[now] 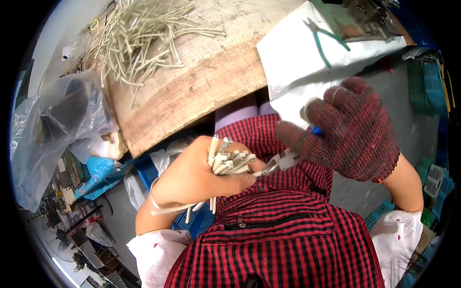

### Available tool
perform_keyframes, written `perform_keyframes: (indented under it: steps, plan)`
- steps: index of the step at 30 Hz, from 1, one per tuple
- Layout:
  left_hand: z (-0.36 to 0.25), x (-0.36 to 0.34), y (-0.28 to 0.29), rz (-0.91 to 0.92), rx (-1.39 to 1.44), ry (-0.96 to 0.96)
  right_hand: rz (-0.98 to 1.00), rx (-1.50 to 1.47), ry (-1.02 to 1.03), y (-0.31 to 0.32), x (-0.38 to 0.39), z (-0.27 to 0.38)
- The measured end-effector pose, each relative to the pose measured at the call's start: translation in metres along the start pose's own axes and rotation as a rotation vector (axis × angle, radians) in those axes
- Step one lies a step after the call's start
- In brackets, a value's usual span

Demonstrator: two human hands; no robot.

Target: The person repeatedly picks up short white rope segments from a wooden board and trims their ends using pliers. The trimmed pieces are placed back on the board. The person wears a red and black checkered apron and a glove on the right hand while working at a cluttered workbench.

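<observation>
My bare left hand (pixel 192 177) is closed round a bundle of cream sleeved wires or tubes (pixel 229 163) with metal ends, held over my red-and-black checked apron (pixel 269 221). My right hand (pixel 345 134), in a dark red-and-black knit glove, is closed on a hand tool with blue on its handle (pixel 315 129). The tool's metal jaws (pixel 288 159) are at the tip of one piece reaching out from the bundle; whether they grip it I cannot tell. Part of the tool is hidden by the glove.
A worn wooden table (pixel 201 77) carries a loose pile of cream pieces (pixel 139 41). Green-handled pliers (pixel 323 55) lie on white sheeting (pixel 283 57) at its right. A clear plastic bag (pixel 53 125) hangs at the left. Teal crates (pixel 434 86) stand on the floor at the right.
</observation>
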State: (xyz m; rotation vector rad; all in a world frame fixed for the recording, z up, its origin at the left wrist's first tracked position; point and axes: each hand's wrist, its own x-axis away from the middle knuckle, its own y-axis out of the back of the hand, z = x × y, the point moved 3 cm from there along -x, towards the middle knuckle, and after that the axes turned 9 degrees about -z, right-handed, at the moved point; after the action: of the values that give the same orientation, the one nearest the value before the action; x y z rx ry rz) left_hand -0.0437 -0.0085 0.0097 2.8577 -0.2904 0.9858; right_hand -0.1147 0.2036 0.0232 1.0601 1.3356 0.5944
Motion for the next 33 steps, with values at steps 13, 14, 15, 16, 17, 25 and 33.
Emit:
perform_keyframes:
  steps: [13, 14, 15, 16, 17, 25, 33]
  plan:
    - [0.019, -0.003, -0.001, 0.001, 0.213, -0.034, 0.108, -0.429, -0.202, -0.02, 0.018, 0.006]
    - [0.023, -0.003, 0.0, -0.024, 0.199, -0.082, 0.034, -0.545, -0.243, -0.029, 0.023, 0.008]
    - [0.027, -0.002, 0.002, -0.051, 0.183, -0.13, -0.021, -0.61, -0.408, -0.036, 0.031, 0.01]
    - [0.032, -0.001, 0.008, -0.127, 0.233, -0.182, -0.082, -0.673, -0.578, -0.043, 0.042, 0.017]
    - [0.045, 0.004, 0.021, -0.224, 0.292, -0.213, -0.139, -0.748, -0.743, -0.047, 0.047, 0.021]
    - [0.233, 0.038, 0.102, -0.85, -0.022, -0.112, 0.0, -0.71, -0.956, -0.06, 0.079, 0.031]
    - [0.247, 0.024, 0.12, -0.478, -0.321, 0.205, 0.093, -0.763, -1.048, -0.049, 0.082, 0.035]
